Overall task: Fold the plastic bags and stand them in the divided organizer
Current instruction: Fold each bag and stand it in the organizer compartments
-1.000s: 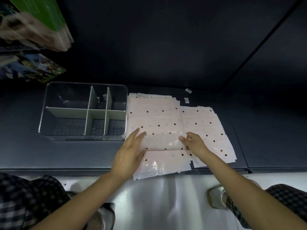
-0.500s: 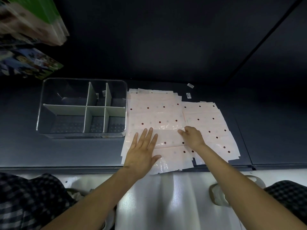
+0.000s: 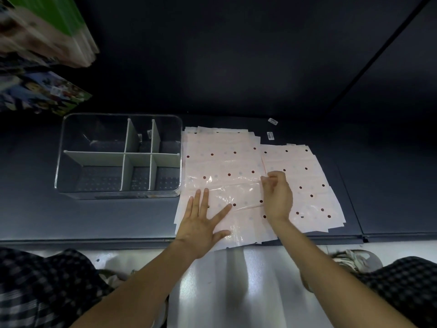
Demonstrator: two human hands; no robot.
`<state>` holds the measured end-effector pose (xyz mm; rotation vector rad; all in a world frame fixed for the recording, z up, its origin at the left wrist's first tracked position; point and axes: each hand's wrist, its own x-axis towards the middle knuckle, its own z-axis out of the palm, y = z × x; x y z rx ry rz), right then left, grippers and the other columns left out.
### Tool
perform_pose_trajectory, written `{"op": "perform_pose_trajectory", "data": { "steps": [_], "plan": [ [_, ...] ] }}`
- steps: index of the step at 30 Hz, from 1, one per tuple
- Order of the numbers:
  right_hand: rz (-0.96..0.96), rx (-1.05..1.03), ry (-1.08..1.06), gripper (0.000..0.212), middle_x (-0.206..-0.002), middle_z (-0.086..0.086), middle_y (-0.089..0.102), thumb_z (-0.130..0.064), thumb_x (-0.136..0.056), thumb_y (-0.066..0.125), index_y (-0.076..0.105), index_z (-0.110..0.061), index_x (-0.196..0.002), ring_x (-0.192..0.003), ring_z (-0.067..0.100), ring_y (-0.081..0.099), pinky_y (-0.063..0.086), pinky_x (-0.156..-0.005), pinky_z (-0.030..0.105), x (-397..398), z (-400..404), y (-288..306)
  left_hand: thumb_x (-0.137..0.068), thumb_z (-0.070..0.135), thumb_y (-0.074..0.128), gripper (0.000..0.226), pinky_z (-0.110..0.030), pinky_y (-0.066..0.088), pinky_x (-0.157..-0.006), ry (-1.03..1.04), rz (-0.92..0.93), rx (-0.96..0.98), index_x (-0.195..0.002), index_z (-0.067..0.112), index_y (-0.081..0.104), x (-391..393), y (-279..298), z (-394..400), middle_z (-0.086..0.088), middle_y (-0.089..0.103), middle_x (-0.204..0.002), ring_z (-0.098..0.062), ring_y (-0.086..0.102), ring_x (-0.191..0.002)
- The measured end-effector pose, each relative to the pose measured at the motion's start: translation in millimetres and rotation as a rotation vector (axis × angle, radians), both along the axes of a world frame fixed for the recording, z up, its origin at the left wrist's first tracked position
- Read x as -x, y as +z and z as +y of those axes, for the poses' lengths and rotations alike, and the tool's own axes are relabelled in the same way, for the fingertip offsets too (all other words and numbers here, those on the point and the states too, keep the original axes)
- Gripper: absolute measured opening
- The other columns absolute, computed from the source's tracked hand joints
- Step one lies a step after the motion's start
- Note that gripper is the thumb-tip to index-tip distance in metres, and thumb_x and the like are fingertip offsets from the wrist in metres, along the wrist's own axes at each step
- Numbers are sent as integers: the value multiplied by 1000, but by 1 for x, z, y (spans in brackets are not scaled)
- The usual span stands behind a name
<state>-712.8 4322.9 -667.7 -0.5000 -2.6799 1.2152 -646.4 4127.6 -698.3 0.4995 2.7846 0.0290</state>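
On dotted plastic bags (image 3: 220, 166): left hand (image 3: 201, 223) flat; right hand (image 3: 277, 197) grip pinching bag edge; stickers (image 3: 270, 135) unreadable.

Two bag stacks (image 3: 220, 162), one organizer (image 3: 120, 155), two hands (image 3: 202, 223).

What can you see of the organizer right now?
The organizer is a clear, rounded-corner plastic box with pale grey-green dividers: one long wall lengthwise and two crosswise, making six compartments. It stands upright on the dark shelf, just left of the dotted bags, its right wall close beside them. No bags stand in it; a small tag shows at the back. Neither hand touches it.
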Motion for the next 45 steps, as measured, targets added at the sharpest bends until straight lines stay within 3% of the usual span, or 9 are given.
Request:
{"op": "perform_pose_trajectory", "data": {
  "steps": [3,7,13,18,24,28,31,40,45],
  "plan": [
    [128,169,251,28,-124,-5,56,-21,-98,45,52,-16,-125,-115,7,50,36,-98,18,-26,-23,5,-84,72,-1,65,-50,-16,-114,1,-11,6,-135,48,-31,1,1,2,-22,-41,-142,-38,-42,-129],
    [-220,295,663,42,-145,-15,38,-24,-101,38,34,-27,-143,-130,-5,34,25,-107,13,-45,-53,-5,-84,71,0,68,-51,-14,-115,4,-39,28,-142,42,-21,1,5,3,-22,-38,-145,-38,-40,-131],
    [-231,187,485,48,-154,-12,21,-31,-102,33,21,-25,-148,-141,4,19,14,-113,18,-30,-18,-7,-87,71,5,64,-51,-15,-115,-5,-55,18,-136,48,-29,1,7,-1,-22,-39,-144,-40,-40,-130],
    [-319,-141,625,63,-157,-5,14,-34,-98,44,13,-19,-150,-144,14,15,20,-117,32,-21,19,-4,-85,72,6,63,-49,-16,-115,12,-42,-42,-135,51,-27,1,6,-3,-21,-38,-145,-40,-40,-130],
    [-95,-777,945,48,-150,11,34,-8,-92,51,40,-8,-139,-138,22,34,26,-112,27,-7,41,0,-87,71,15,61,-48,-19,-113,97,-98,-136,-144,51,9,6,11,3,-20,-25,-153,-40,-31,-137],
    [149,-985,1059,39,-111,8,69,1,-58,79,71,-10,-95,-96,24,66,53,-83,30,1,44,20,-90,68,23,54,-53,-24,-107,151,-55,-115,-140,48,24,7,17,11,-16,-15,-156,-41,-25,-139],
    [353,-914,1162,25,-84,-1,72,-4,-51,83,71,-13,-71,-76,20,67,54,-68,25,-4,39,38,-91,64,32,53,-48,-12,-113,145,33,-122,-137,37,38,4,23,17,-10,1,-158,-31,-10,-143],
    [328,-596,1207,6,-74,-6,66,-16,-73,67,68,-16,-79,-72,16,62,48,-68,23,-73,-11,39,-93,16,44,38,-19,34,-93,164,52,-419,-129,22,55,-9,22,14,3,51,-127,-14,44,-118],
    [-143,-341,1158,69,-137,-12,47,-60,-78,56,40,-29,-137,-122,-12,27,10,-106,9,-69,5,34,-95,14,50,27,-21,39,-82,225,112,-587,-116,18,67,-13,21,6,0,60,-114,-19,50,-111]
  ]
}}
